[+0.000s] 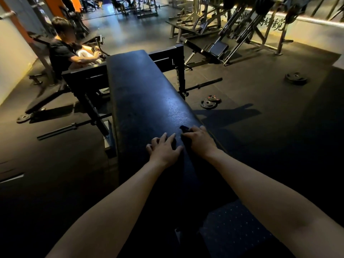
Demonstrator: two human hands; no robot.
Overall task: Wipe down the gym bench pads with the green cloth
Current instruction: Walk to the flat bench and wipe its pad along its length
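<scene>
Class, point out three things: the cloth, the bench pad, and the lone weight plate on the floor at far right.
cloth [184, 129]: head view, dark corner showing beyond the right hand [200, 141]
bench pad [145, 94]: head view, middle of its top surface
weight plate [296, 78]: head view, its upper face

Setting: commercial gym, free-wts area. Evidence — long black padded bench [145, 94] set in a steel rack [179, 71]; barbell [202, 84] down on dark rubber floor [260, 101] w/ loose wt plates [209, 103] nearby; incline bench [216, 48] and plate-loaded machines [242, 30] at rear. Another person [62, 53] seated at equipment, left. Dim room — lit strip along far wall [316, 21].
</scene>
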